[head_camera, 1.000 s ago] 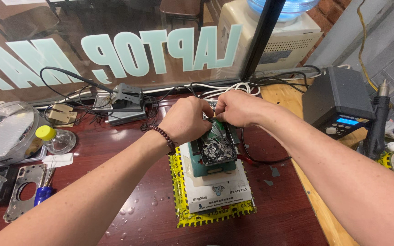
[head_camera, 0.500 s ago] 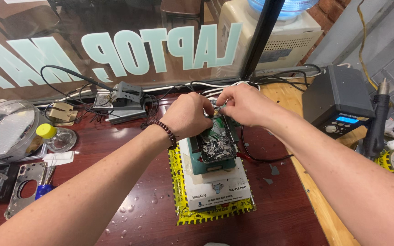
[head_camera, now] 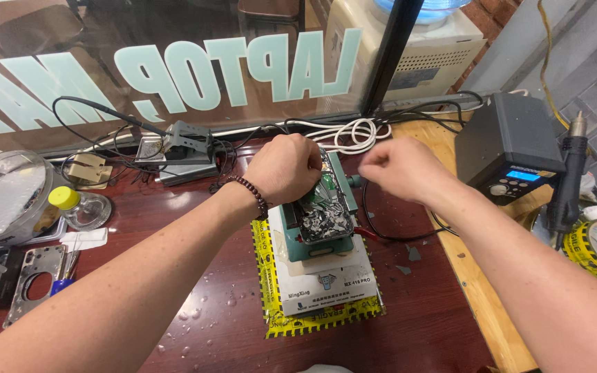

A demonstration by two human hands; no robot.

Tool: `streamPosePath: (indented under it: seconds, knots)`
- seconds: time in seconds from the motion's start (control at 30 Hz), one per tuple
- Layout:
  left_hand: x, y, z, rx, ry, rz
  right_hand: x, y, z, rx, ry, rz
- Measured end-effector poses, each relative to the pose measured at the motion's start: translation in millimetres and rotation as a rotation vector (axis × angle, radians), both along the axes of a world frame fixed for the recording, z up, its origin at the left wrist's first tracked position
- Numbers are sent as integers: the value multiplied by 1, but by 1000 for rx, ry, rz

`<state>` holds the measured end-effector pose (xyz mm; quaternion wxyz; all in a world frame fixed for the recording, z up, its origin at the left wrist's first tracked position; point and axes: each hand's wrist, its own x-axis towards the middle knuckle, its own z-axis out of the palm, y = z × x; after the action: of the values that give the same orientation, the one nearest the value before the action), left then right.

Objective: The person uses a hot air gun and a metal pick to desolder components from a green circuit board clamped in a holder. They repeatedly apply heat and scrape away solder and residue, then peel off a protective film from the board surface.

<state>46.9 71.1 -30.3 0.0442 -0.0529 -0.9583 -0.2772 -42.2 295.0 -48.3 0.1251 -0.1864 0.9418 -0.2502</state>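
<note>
The picture is bright and sharp. Light shines off the window [head_camera: 174,76] at the top. The right hand [head_camera: 399,169] looks a little blurry. Edges bend outward.

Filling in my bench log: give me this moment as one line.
left hand: fisted over cracked phone | right hand: fisted, apart from phone | phone: on green holder | surface: red table
</note>
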Motion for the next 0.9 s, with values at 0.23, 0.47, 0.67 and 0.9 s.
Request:
streamPosePath:
  seconds: [0.23, 0.47, 0.67, 0.9]
  knots:
    - [-5, -1, -7, 8, 62, 16, 8, 59, -94, 122, -478, -209]
    - [3, -13, 6, 337, -37, 216, 55, 56, -173, 375, -419, -123]
    - [24, -3, 6, 437, -188, 199, 56, 58, -173, 376, -323, -132]
    - [24, 27, -2, 210, -131, 60, 36, 90, -131, 168, -135, -107]
